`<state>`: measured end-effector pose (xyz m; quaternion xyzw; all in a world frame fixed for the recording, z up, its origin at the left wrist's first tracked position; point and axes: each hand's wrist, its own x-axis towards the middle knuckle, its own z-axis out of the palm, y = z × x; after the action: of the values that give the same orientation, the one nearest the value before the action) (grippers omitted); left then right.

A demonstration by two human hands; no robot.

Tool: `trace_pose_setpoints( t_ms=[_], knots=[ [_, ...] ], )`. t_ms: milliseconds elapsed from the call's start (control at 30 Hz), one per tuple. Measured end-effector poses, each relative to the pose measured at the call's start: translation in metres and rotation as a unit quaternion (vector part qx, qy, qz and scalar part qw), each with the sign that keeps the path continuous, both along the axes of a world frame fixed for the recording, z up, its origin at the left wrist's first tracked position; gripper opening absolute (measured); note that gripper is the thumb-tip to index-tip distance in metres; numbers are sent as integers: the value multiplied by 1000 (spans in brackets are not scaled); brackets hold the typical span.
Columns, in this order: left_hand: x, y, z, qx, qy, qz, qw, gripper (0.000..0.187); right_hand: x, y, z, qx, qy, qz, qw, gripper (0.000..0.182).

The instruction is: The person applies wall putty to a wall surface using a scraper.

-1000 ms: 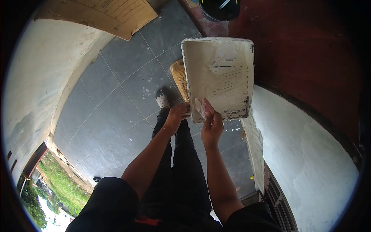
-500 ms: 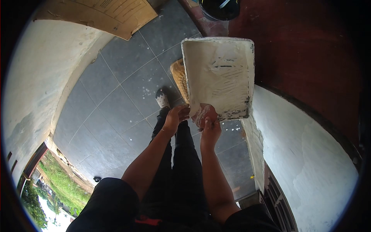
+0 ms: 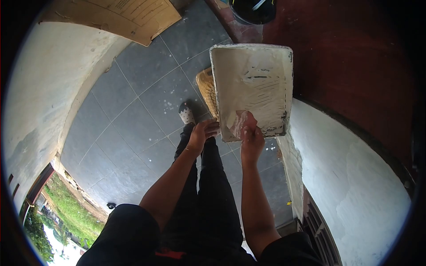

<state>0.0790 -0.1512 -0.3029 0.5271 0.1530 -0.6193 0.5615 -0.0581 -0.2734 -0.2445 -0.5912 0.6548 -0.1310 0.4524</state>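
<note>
Tray (image 3: pixel 253 84): rectangular, coated in white compound with dark scrape marks; held up over the floor at 12 o'clock from the person, far end towards 12, beside the white wall at 3 o'clock.
Left hand (image 3: pixel 202 133): clasps the tray's near-left corner from below, fingers curled at the edge; grasping the tray.
Right hand (image 3: pixel 252 137): at the tray's near edge, fingers pinched on a small white-smeared piece (image 3: pixel 242 119) pressed to the tray surface; what the piece is cannot be told.
Basket (image 3: pixel 206 88): woven, tan, on the floor at 9 o'clock of the tray, partly hidden behind it.
Foot (image 3: pixel 186 113): spotted shoe on the floor, below the basket.
Floor (image 3: pixel 133 111): grey tiles with white specks.
Cardboard (image 3: pixel 120 15): flat sheet at 11 o'clock.
Bucket (image 3: pixel 250 9): black, at 12 o'clock beyond the tray.
</note>
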Motion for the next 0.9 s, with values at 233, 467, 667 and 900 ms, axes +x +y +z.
trace_pose_setpoints(
  t_ms=[233,467,667,900],
  knots=[
    [-3,-4,1,-21,5,18,1000,63,7,12,-6,-13,-2,68,998,19],
    [-1,-4,3,-17,-3,6,1000,64,21,3,2,-1,1,79,997,16],
    [-1,-4,1,-12,-6,4,1000,63,22,-3,-6,-7,-22,89,996,17],
    [-1,-5,-3,-1,-30,-17,999,60,24,-27,-11,63,-18,111,992,19]
  ],
)
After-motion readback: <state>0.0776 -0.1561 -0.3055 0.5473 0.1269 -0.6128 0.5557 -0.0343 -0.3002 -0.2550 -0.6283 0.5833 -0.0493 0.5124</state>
